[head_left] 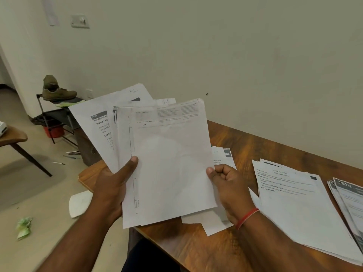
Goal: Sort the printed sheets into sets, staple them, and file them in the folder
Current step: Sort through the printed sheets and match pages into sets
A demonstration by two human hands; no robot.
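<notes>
Left hand (pixel 112 185): fingers curled behind the fanned sheets (pixel 169 163), thumb pressed flat on their front; it grips them by the lower left part.
Fanned sheets: several printed pages held upright over the left corner of the table (pixel 245 138). Hand-written marks at the top corners read S1 on the rearmost page and S2 on the front sheet (pixel 176 183). The mark between them is unclear.
Right hand (pixel 227 189): thumb and curled fingers pinch the right edge of the front sheet, about halfway down.
Red thread (pixel 246 217): tied round the right wrist.
Loose sheets (pixel 214 222): flat on the table towards its left end, partly hidden behind the fan and the right hand.
Middle pile (pixel 294 203): printed pages face up on the table, right of the loose sheets and roughly squared.
Right pile (pixel 349 199): pages with a dark header band, just beside the middle pile, cut off by the picture's right edge.
Side table (pixel 11 136): far left, with a white device (pixel 2 127) on its top at the picture's edge.
Crumpled green paper (pixel 23 227): on the floor, lower left.
White scrap (pixel 79 203): on the floor beside the table's left corner.
Rack (pixel 57 114): dark metal frame against the wall. Shoes (pixel 59 93) sit on its top shelf, one propped on the other.
Red tub (pixel 54 131): under the rack; its contents cannot be made out.
Pens (pixel 72 154): scattered on the floor between the rack and the table.
Wall switch (pixel 80 21): high on the wall, upper left.
</notes>
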